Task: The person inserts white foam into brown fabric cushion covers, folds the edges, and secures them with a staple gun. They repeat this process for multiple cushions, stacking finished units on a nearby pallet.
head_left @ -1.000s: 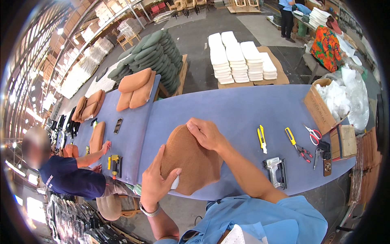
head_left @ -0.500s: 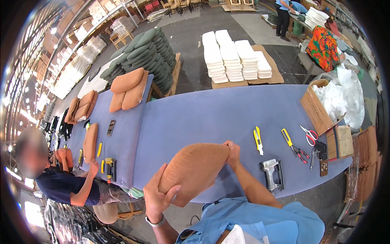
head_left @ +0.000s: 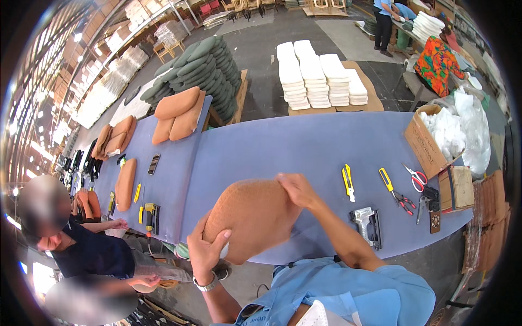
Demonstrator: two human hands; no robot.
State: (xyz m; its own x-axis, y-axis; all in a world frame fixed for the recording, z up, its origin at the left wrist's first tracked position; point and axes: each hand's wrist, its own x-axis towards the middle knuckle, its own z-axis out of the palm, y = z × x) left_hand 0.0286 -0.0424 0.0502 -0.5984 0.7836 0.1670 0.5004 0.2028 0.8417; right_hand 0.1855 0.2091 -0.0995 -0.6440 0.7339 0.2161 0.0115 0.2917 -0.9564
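Between my two hands is a brown upholstered seat cushion (head_left: pixel 253 220), tilted above the near edge of the blue-covered table (head_left: pixel 326 146). My left hand (head_left: pixel 209 247) grips its lower left side, thumb on the face and fingers behind. My right hand (head_left: pixel 298 190) is closed over the upper right corner. A bit of white shows beside my left thumb. To the right of the cushion lies a silver staple gun (head_left: pixel 366 227), with a yellow box cutter (head_left: pixel 348 183) behind it.
Farther right lie a yellow-handled screwdriver (head_left: pixel 385 179), pliers (head_left: pixel 405 202), red-handled scissors (head_left: pixel 416 177) and a carton (head_left: pixel 427 144) of white stuffing. Brown cushions (head_left: pixel 176 115) are piled at the left. A co-worker (head_left: pixel 92 244) is beside the table's left part. Stacked white pads (head_left: pixel 312 76) stand beyond.
The cushion has turned more face-up and shifted slightly left. My right hand has moved left and up along its edge. The co-worker's hand has left the brown cushion at the left.
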